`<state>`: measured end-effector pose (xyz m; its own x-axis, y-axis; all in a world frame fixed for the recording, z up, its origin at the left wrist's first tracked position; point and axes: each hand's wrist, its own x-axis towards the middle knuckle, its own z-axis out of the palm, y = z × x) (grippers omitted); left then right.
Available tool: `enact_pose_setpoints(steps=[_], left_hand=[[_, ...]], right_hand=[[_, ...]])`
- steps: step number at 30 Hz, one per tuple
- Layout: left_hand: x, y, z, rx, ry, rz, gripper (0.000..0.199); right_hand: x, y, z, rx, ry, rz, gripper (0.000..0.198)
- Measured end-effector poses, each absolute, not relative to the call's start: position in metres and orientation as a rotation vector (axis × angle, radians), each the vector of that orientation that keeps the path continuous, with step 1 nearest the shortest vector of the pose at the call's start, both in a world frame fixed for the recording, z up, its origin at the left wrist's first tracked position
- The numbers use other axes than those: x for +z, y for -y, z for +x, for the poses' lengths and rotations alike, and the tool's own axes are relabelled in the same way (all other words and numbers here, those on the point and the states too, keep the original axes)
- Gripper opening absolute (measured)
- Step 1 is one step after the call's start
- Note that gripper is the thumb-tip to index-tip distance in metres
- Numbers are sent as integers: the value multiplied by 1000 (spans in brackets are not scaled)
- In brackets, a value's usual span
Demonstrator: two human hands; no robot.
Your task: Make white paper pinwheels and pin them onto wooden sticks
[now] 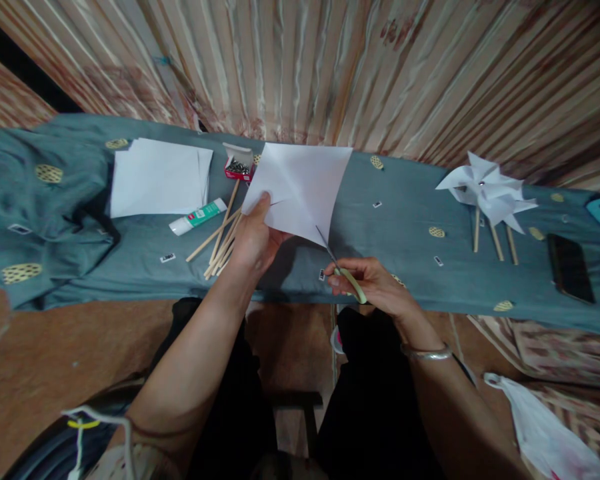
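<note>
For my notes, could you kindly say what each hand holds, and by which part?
Left hand: white sheet, near its lower-left corner. Right hand: scissors, by their handle.

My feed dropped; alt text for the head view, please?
Left hand holds a square white paper sheet; right hand holds green-handled metal scissors at its near corner. White paper pinwheels with wooden sticks lie at right on patterned teal cloth.
</note>
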<state>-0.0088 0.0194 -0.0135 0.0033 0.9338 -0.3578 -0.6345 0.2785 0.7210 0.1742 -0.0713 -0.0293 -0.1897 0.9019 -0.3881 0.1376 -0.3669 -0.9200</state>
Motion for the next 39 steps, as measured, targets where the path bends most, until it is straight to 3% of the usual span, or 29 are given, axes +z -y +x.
enact_pose_setpoints(steps=[27,35,39], left_hand=[[-24,-23,-14,1312,-886,468,18],[-28,-19,-11,1318,-871,747,44],[-32,-17,-8,1342,-923,724,43]], right_hand=[[-31,68,171,1612,1178,-1505,39],[-32,69,171,1687,1103,-1534,43],[-33,69,171,1688,1116,-1539,42]])
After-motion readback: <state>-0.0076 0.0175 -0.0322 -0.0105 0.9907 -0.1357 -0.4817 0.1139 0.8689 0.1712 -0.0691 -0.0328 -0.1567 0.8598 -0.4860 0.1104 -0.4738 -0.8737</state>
